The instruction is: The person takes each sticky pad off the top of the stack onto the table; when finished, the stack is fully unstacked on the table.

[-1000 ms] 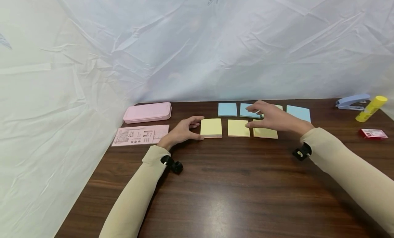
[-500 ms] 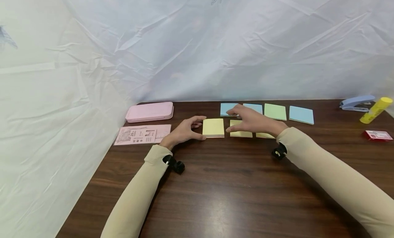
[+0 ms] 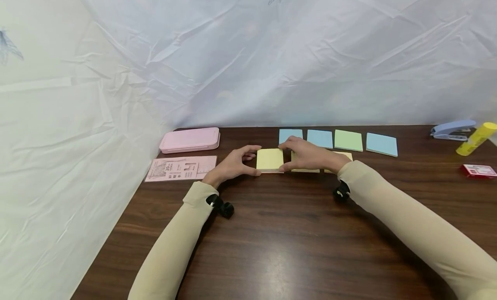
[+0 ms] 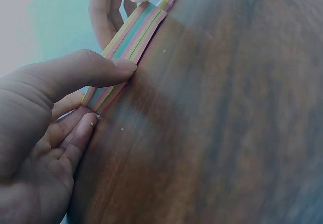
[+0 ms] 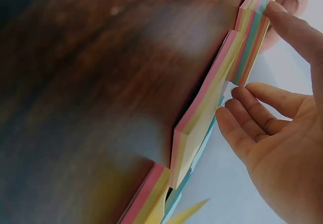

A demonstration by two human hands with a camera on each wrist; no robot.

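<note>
The square yellow-topped sticky-note pad lay on the dark wooden table, leftmost of the near row of pads. The left hand gripped its left edge, thumb on the near corner and fingers curled round the far side; the left wrist view showed the thumb pressed on the pad's striped edge. The right hand pinched the pad's right edge between thumb and fingers. A flat pink case and a pink printed sheet lay to the left. Farther back sat blue and green pads
</note>
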